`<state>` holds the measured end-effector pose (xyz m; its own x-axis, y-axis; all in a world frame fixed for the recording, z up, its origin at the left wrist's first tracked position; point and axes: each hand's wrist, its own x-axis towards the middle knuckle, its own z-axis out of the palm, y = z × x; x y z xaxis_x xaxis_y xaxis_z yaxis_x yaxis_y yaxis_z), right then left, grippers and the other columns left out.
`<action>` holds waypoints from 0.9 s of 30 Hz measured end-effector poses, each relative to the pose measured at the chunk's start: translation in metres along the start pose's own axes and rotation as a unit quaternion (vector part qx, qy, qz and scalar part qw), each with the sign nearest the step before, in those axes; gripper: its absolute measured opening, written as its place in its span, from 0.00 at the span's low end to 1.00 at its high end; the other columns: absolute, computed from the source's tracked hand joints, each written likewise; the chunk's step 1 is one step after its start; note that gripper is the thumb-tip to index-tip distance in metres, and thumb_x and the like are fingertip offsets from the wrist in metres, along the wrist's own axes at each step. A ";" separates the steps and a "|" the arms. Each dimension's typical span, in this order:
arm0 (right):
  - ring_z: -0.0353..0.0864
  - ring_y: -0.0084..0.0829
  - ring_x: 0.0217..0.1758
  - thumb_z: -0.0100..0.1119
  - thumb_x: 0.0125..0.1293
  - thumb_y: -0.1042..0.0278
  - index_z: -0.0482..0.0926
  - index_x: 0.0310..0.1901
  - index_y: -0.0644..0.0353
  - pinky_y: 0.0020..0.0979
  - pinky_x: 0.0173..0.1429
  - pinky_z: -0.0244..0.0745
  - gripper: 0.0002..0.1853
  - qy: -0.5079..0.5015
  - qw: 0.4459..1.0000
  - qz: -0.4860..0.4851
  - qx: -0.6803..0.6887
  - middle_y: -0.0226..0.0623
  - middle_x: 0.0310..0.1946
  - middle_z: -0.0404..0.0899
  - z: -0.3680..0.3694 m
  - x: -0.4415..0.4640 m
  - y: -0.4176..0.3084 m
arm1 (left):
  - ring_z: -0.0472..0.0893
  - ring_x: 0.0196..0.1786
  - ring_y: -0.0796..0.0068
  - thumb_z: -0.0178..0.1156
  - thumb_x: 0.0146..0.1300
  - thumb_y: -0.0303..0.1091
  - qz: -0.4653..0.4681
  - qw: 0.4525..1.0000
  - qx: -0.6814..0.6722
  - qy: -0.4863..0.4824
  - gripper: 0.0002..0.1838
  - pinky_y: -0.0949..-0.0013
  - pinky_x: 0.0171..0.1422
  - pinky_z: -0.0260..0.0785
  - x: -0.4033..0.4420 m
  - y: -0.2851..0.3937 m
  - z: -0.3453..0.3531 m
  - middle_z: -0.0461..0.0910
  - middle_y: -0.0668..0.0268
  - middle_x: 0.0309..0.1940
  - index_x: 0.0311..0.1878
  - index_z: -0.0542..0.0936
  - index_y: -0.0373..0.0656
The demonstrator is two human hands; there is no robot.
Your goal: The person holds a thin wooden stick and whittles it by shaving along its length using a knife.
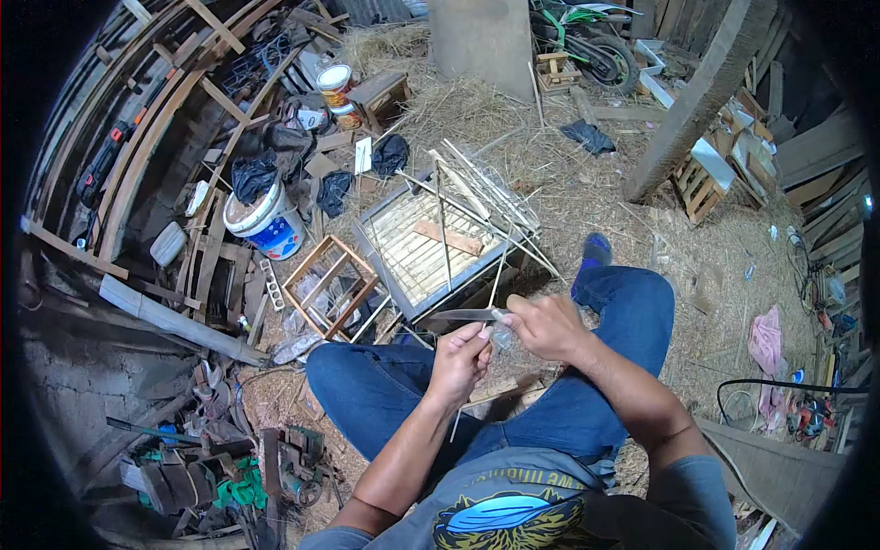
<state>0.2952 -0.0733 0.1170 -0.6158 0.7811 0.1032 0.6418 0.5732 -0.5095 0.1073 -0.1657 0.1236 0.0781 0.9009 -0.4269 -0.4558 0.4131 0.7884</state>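
Observation:
My right hand (548, 327) is closed round the handle of a knife (458, 314), whose blade points left over the near edge of a framed table. Just below the blade, my left hand (458, 367) is closed on a thin strip (456, 424), which runs down toward my lap. The two hands are close together above my knees. In front of them stands the low square table (397, 295) with a slatted top. On it lie a short brown board (446, 238) and several thin sticks (502, 272).
Left of the table is a small wooden frame (332, 286), with a white bucket (275, 229) behind it. A wooden post (701, 101) rises at the right. Straw covers the floor. A motorbike (596, 57) stands at the back, and a pink cloth (766, 341) lies far right.

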 end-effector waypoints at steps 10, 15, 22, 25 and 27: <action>0.84 0.57 0.29 0.46 0.77 0.53 0.74 0.38 0.53 0.57 0.31 0.76 0.15 -0.047 0.997 0.051 -0.018 0.48 0.23 0.81 -0.009 0.002 0.004 | 0.62 0.18 0.88 0.57 0.77 0.33 -0.032 0.998 0.049 0.009 0.18 0.79 0.22 0.52 -0.005 -0.008 -0.003 0.70 0.77 0.20 0.67 0.79 0.42; 0.84 0.52 0.23 0.43 0.80 0.46 0.75 0.39 0.55 0.52 0.26 0.77 0.21 -0.032 0.998 -0.039 -0.025 0.45 0.18 0.80 0.001 -0.009 -0.002 | 0.63 0.18 0.88 0.57 0.78 0.34 -0.048 0.998 0.047 0.001 0.12 0.78 0.22 0.51 -0.006 -0.006 -0.004 0.69 0.77 0.20 0.57 0.83 0.41; 0.83 0.51 0.22 0.44 0.80 0.45 0.74 0.35 0.54 0.52 0.27 0.77 0.22 -0.013 1.000 0.020 0.005 0.45 0.17 0.79 -0.008 -0.004 -0.004 | 0.62 0.18 0.88 0.57 0.77 0.32 -0.061 0.998 -0.007 -0.008 0.23 0.79 0.22 0.53 -0.007 -0.004 -0.004 0.70 0.78 0.20 0.72 0.75 0.42; 0.83 0.48 0.21 0.41 0.81 0.46 0.74 0.35 0.54 0.51 0.26 0.76 0.23 -0.033 0.999 -0.039 0.010 0.44 0.18 0.80 -0.003 -0.007 -0.002 | 0.63 0.18 0.88 0.57 0.77 0.31 -0.019 1.000 0.023 -0.007 0.23 0.79 0.23 0.53 -0.002 -0.011 -0.004 0.70 0.78 0.20 0.73 0.75 0.42; 0.83 0.48 0.21 0.41 0.81 0.45 0.75 0.35 0.53 0.51 0.27 0.77 0.23 0.047 0.998 0.051 -0.010 0.43 0.18 0.80 -0.007 0.009 0.026 | 0.62 0.18 0.89 0.56 0.77 0.31 -0.032 0.999 0.017 -0.003 0.23 0.80 0.23 0.53 -0.004 -0.006 -0.005 0.70 0.78 0.20 0.72 0.75 0.42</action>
<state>0.3095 -0.0496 0.1108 -0.5019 0.8549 0.1311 0.7087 0.4934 -0.5042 0.1058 -0.1727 0.1181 0.1113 0.8735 -0.4739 -0.4197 0.4736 0.7743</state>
